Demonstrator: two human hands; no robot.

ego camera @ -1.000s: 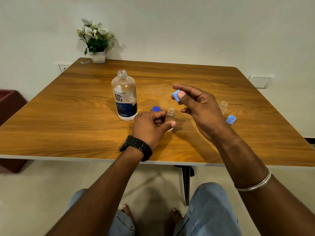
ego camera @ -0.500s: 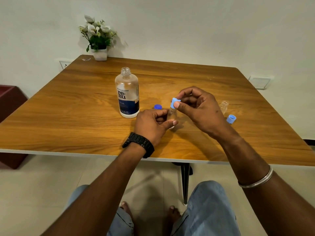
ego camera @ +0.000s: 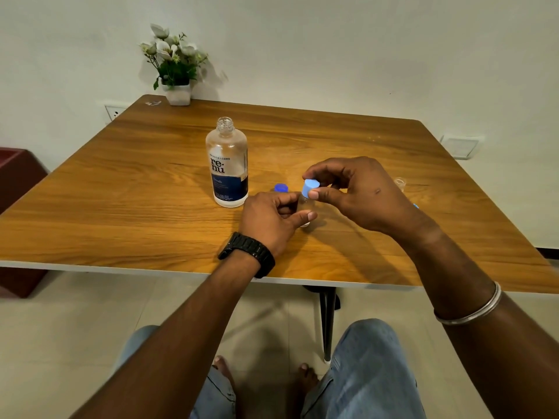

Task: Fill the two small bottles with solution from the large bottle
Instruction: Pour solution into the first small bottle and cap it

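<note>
The large clear bottle (ego camera: 227, 164) with a dark blue label stands uncapped on the wooden table (ego camera: 121, 192). Its dark blue cap (ego camera: 281, 187) lies just to its right. My left hand (ego camera: 272, 219) grips a small clear bottle (ego camera: 305, 207) standing on the table. My right hand (ego camera: 357, 192) pinches a light blue cap (ego camera: 310, 187) on top of that bottle's neck. A second small bottle (ego camera: 400, 184) stands open behind my right hand, mostly hidden. A sliver of its light blue cap (ego camera: 416, 205) shows by my right wrist.
A white pot of artificial flowers (ego camera: 175, 68) stands at the table's far left corner, by the wall. A dark red box (ego camera: 15, 176) sits on the floor to the left. The table's near edge runs just above my knees.
My right hand has come down and left with the light blue cap, from above the table onto the neck of the small bottle. My left hand has kept hold of that bottle.
</note>
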